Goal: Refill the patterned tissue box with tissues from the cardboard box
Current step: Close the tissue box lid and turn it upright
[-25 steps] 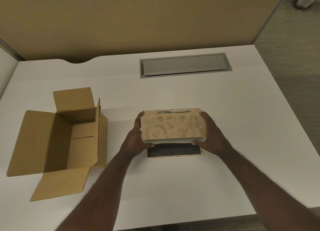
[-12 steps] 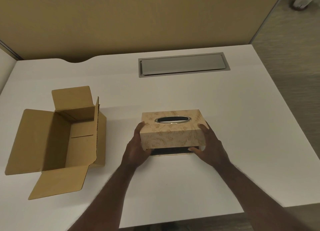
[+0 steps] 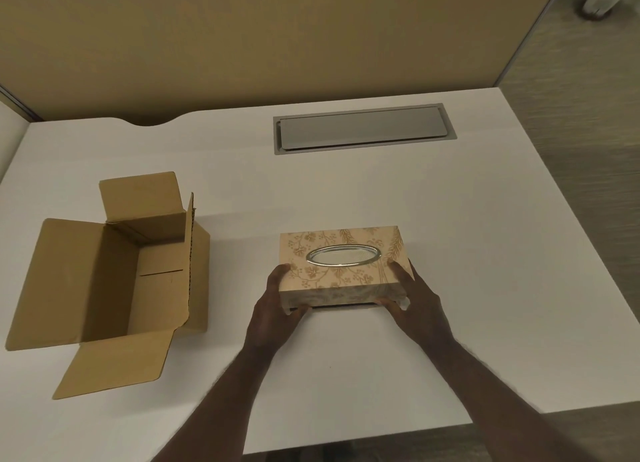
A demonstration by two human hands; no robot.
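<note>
Tissue box (image 3: 341,259) near the middle of the white surface (image 3: 485,253), upright, oval metal-rimmed slot facing up. Left hand (image 3: 273,309) clamped on its left end, thumb on the top edge, fingers curled under the near corner. Right hand (image 3: 414,299) clamped on its right end, thumb on top, fingertips under the near edge. Dark gap along the box's near bottom edge; hard to make out whether the shell sits fully down on its base. Inside of the slot pale and glary, contents unreadable. Well left of the tissue box, cardboard box (image 3: 114,274), flaps spread open, inner floor bare as far as visible, near wall's inner face hidden. Beyond the tissue box, grey cable hatch (image 3: 363,129) set flush, closed. Both forearms cut off at the frame's bottom edge.
</note>
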